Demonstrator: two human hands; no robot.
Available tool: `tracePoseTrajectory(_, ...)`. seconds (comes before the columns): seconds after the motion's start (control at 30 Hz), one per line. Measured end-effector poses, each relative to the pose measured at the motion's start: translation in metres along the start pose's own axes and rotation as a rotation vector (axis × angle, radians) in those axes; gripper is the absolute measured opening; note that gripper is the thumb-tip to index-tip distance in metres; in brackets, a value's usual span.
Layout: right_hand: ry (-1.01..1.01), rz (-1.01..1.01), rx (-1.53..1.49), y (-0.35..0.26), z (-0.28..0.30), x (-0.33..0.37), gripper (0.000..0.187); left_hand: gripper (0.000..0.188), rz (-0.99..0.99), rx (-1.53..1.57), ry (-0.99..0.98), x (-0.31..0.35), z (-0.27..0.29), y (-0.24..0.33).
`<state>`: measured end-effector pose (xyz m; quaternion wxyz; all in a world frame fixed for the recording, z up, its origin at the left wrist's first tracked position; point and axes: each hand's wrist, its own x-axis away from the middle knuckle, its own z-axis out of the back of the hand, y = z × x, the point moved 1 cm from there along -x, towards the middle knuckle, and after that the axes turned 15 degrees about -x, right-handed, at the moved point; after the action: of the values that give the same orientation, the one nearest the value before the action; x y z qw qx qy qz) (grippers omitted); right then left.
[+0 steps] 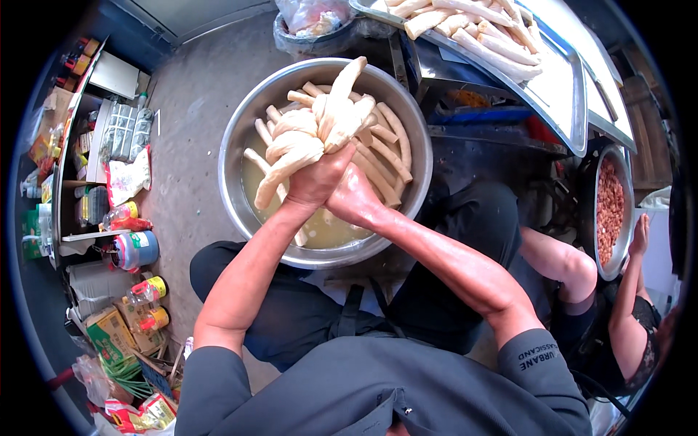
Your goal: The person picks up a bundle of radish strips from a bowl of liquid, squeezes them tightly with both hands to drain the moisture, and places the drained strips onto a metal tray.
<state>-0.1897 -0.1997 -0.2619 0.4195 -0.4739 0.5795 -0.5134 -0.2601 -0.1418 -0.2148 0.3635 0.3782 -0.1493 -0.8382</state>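
Observation:
My two hands meet over a wide steel basin (231,174) between my knees. My left hand (316,180) is closed around the lower end of a twisted bunch of pale, soft rolls (342,116), whose loose ends stick up and out. Pressed against it, my right hand (358,198) is also closed on the bunch; its fingertips are partly hidden. Below, more long pale rolls (392,138) lie in cloudy yellowish liquid (331,231). The frame does not show exactly what food the rolls are.
At the upper right a metal tray (560,94) holds a heap of similar rolls (487,33). A lined bucket (313,43) stands beyond the basin. Shelves of packages and bottles (134,185) line the left. On the right, a person's hand (640,236) is near a pan of reddish-brown pieces (609,211).

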Motion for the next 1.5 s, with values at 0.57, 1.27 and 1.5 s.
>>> tracePoseTrajectory(0.57, -0.005, -0.186, -0.024, -0.029, 0.002, -0.002, 0.044, 0.016, 0.270, 0.153, 0.011, -0.017, 0.010, -0.013)
tracePoseTrajectory(1.27, 0.041, -0.118, -0.335, -0.032, -0.004, -0.001, 0.033, 0.022, 0.505, 0.399, 0.094, -0.028, 0.011, -0.013)
tracePoseTrajectory(1.5, 0.091, 0.038, -0.198, -0.019, -0.010, -0.004, 0.028, 0.020, 0.462, 0.379, 0.102, -0.028, 0.015, -0.011)
